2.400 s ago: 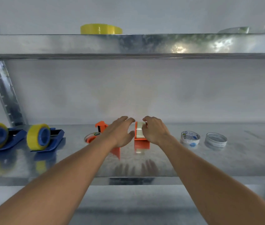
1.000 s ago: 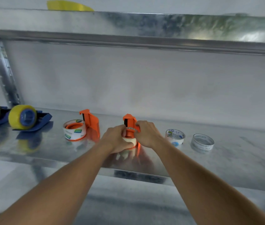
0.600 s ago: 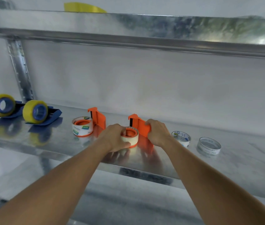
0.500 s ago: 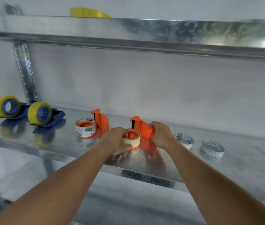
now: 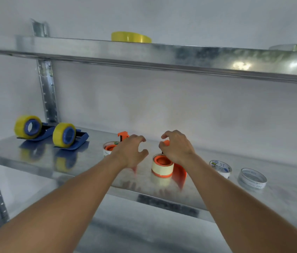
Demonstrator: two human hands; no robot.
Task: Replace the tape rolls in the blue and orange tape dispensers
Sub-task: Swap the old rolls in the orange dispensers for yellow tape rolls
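Observation:
An orange dispenser (image 5: pixel 162 165) with a cream tape roll on its orange hub lies flat on the lower metal shelf (image 5: pixel 280 194). My left hand (image 5: pixel 131 153) hovers just left of it with loosely curled fingers, holding nothing. Above the dispenser's far end, my right hand (image 5: pixel 177 148) also hangs with loosely curled fingers and grips nothing. A second orange dispenser (image 5: pixel 110 148) with a white printed roll sits partly hidden behind my left hand. Two blue dispensers (image 5: pixel 29 127) (image 5: pixel 68 136) carrying yellow rolls stand at the far left.
Two thin, nearly spent tape rolls (image 5: pixel 221 168) (image 5: pixel 252 178) lie to the right on the lower shelf. On the upper shelf rest a yellow roll (image 5: pixel 131 37) and a clear roll (image 5: pixel 289 47). A perforated upright post (image 5: pixel 47 92) stands at the back left.
Both hands have let go of the orange dispenser and lifted slightly above it. The dispenser, upright earlier, now lies flat with its roll facing up. The view has shifted.

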